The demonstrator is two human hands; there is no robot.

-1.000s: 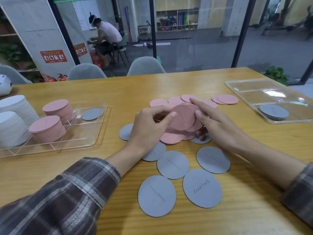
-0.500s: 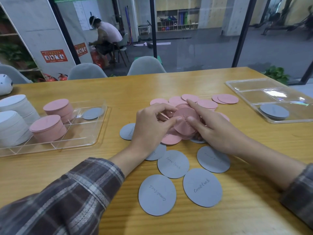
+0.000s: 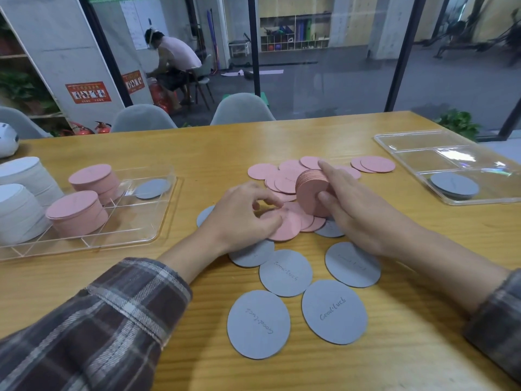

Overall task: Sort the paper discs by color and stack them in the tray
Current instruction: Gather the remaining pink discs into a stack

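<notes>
My right hand point(image 3: 358, 210) grips a small stack of pink discs point(image 3: 310, 193), held on edge above the pile at the table's middle. My left hand point(image 3: 239, 218) pinches a loose pink disc point(image 3: 284, 227) lying on the pile. More pink discs point(image 3: 287, 176) are spread behind, and two more pink discs point(image 3: 375, 164) lie further right. Several grey discs point(image 3: 286, 273) lie nearer me. The left clear tray point(image 3: 141, 232) holds two pink stacks point(image 3: 77, 214) and a grey disc point(image 3: 152, 188). The right clear tray point(image 3: 408, 142) holds a grey stack point(image 3: 454, 184).
White disc stacks point(image 3: 19, 204) stand at the far left beside the tray. Grey chairs point(image 3: 242, 110) line the table's far edge, with a glass wall behind. A white object point(image 3: 7, 139) sits at the back left corner.
My right hand has taken the pink stack alone and lifted it on edge. My left hand let go of the stack and dropped onto a loose pink disc on the pile.
</notes>
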